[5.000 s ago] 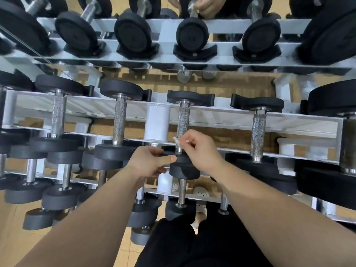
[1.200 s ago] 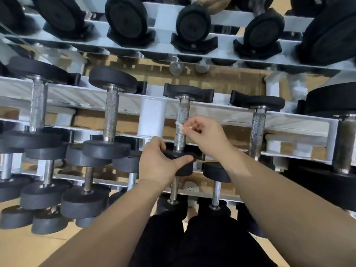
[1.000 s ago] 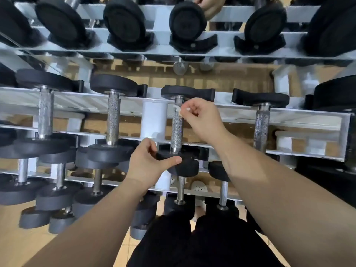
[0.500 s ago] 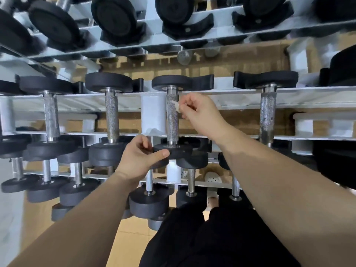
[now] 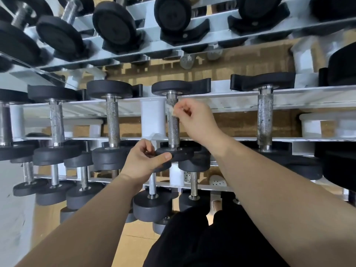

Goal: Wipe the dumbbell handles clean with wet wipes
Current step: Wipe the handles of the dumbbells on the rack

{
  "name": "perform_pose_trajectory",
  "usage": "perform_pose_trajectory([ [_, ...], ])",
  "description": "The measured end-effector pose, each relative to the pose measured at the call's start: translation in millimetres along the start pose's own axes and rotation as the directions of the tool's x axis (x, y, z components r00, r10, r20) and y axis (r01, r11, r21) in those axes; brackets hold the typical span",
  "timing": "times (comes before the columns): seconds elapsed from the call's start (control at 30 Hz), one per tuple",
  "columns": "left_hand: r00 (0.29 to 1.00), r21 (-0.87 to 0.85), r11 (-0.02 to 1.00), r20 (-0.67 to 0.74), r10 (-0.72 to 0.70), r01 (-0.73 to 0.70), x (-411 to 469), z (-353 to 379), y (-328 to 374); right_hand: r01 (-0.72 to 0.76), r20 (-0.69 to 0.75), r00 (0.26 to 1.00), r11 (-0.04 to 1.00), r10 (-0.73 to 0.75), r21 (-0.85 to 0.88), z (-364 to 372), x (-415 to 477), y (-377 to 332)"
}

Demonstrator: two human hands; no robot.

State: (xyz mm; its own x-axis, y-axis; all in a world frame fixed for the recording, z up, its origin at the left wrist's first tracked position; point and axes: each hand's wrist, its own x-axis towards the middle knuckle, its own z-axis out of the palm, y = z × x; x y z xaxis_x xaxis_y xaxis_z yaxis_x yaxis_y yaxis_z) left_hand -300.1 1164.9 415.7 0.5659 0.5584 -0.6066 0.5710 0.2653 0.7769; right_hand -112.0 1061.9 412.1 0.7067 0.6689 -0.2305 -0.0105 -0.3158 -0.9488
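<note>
Right hand [image 5: 194, 120] fingers curled, pinching small wet wipe [image 5: 170, 110] against knurled dumbbell handle [image 5: 173, 128] near its twelve o'clock end, left hand [image 5: 143, 160] thumb and fingers gripping black near-end weight [image 5: 180, 154] at six o'clock.

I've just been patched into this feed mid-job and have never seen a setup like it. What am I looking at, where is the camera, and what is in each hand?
There is no machine here. Those are a person's two bare arms, filmed by one wide-angle camera worn on the head and looking forward and down, which is why the edges bend. In front stands a white rack with rows of black-ended dumbbells lying across its rails. The left hand grips the near black end of one dumbbell in the middle row. The right hand pinches a small white wet wipe against the upper part of that dumbbell's knurled metal handle. The neighbouring handle to the right shows dark specks.
</note>
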Motion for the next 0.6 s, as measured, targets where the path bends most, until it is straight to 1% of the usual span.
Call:
perform_pose_trajectory([
  [0.07,1.000,0.003,1.000,-0.004,-0.002,0.002,-1,2,-2,0.032,0.134,0.991,0.994,-0.018,-0.108,-3,-21,10],
  [0.13,1.000,-0.008,1.000,-0.003,-0.002,0.002,-3,4,-1,0.057,0.263,0.965,0.980,-0.004,-0.192,-8,-35,16],
  [0.2,1.000,-0.001,1.000,-0.008,-0.002,0.002,-4,6,1,0.068,0.310,0.951,0.972,0.005,-0.223,-12,-33,14],
  [0.23,1.000,0.009,1.000,-0.013,0.000,0.001,-4,7,0,0.069,0.303,0.953,0.974,-0.001,-0.214,-11,-28,9],
  [0.27,1.000,0.020,1.000,-0.018,0.003,-0.003,-4,7,0,0.058,0.261,0.965,0.982,-0.009,-0.182,-9,-21,5],
  [0.33,1.000,0.032,0.999,-0.028,0.007,-0.006,-5,8,-1,0.019,0.085,0.996,0.994,-0.010,-0.108,-3,-5,-2],
  [0.37,0.999,0.035,0.999,-0.035,0.012,-0.011,-6,10,-1,0.014,-0.011,1.000,0.996,-0.015,-0.092,-1,2,-4],
  [0.4,0.999,0.040,0.999,-0.043,0.019,-0.017,-7,11,0,0.018,-0.071,0.997,0.995,-0.025,-0.094,2,5,-4],
  [0.43,0.998,0.042,0.999,-0.052,0.026,-0.024,-8,12,0,0.031,-0.085,0.996,0.994,-0.040,-0.109,3,4,-4],
  [0.47,0.997,0.039,0.999,-0.063,0.032,-0.029,-9,13,0,0.046,-0.057,0.997,0.989,-0.054,-0.140,3,-2,-2],
  [0.53,0.995,0.033,0.998,-0.089,0.049,-0.046,-12,15,1,0.086,0.075,0.995,0.966,-0.069,-0.245,1,-20,3],
  [0.6,0.992,0.059,0.997,-0.113,0.060,-0.054,-15,19,4,0.100,0.228,0.974,0.924,-0.015,-0.369,-3,-37,6],
])
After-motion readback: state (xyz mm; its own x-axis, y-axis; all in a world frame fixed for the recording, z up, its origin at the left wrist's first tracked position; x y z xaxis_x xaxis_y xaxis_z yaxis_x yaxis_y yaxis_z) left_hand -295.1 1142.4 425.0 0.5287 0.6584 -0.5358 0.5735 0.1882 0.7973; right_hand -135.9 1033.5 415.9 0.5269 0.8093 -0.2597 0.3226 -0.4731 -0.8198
